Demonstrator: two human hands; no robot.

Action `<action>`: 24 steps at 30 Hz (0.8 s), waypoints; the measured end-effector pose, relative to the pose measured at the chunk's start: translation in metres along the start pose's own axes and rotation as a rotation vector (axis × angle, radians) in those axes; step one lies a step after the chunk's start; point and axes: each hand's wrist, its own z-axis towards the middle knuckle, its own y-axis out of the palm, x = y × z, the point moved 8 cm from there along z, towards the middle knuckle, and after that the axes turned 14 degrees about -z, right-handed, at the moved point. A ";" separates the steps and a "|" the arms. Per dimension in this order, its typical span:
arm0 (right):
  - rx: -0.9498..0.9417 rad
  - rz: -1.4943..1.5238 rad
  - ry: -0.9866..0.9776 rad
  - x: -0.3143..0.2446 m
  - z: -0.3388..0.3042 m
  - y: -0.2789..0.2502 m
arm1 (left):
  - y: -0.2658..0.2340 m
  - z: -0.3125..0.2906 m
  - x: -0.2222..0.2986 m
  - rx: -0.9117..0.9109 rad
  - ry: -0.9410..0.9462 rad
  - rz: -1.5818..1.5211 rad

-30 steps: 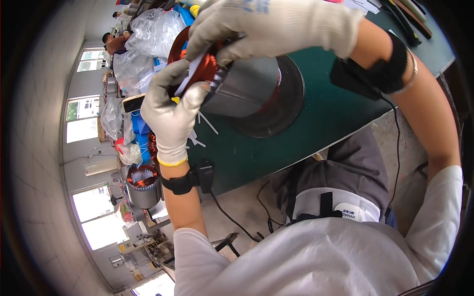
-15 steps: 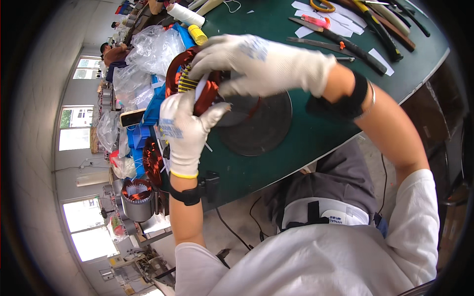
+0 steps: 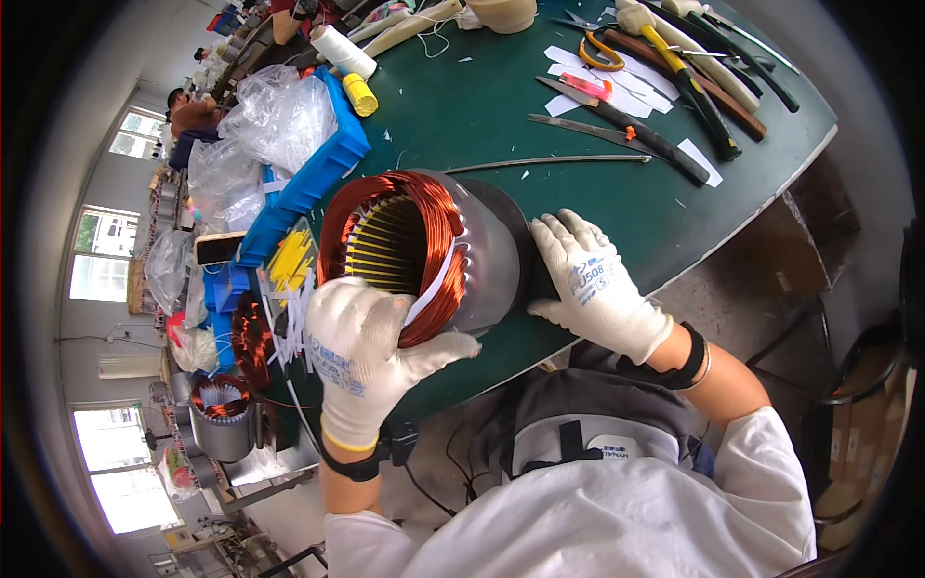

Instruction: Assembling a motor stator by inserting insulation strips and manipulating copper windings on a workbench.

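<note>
A motor stator (image 3: 487, 260) with a smooth grey shell stands tilted on the green table, its open end toward the upper left. Thick copper windings (image 3: 441, 226) ring that end, and yellow slot strips (image 3: 385, 246) line the bore. A white strip (image 3: 431, 289) lies across the copper at the near right. My gloved left hand (image 3: 361, 352) curls its fingers over the near rim of the windings, with the thumb stretched out below. My gloved right hand (image 3: 597, 284) is beside the dark round base (image 3: 520, 231), fingers apart and holding nothing; whether it touches the base is unclear.
Scissors with yellow handles (image 3: 605, 53), paper pieces, blades and hammers lie at the far right. A thin rod (image 3: 549, 162) lies behind the stator. Left are a blue bin (image 3: 342, 130) with plastic bags, yellow strips (image 3: 289, 258), copper coils (image 3: 251, 337) and another stator (image 3: 222, 424).
My right hand has left the windings and moved right and nearer to me, beside the base. The stator now shows its open end; my left hand has shifted down along the rim.
</note>
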 end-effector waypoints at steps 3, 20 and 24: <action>-0.059 0.063 -0.019 0.023 0.000 -0.017 | -0.003 0.004 -0.006 -0.012 0.097 -0.027; 0.184 -0.243 -0.058 0.096 0.058 -0.055 | -0.001 0.051 -0.132 -0.045 -0.591 -0.552; -0.038 -0.472 -0.109 0.085 0.079 -0.027 | -0.002 0.052 -0.148 0.041 -0.539 -0.584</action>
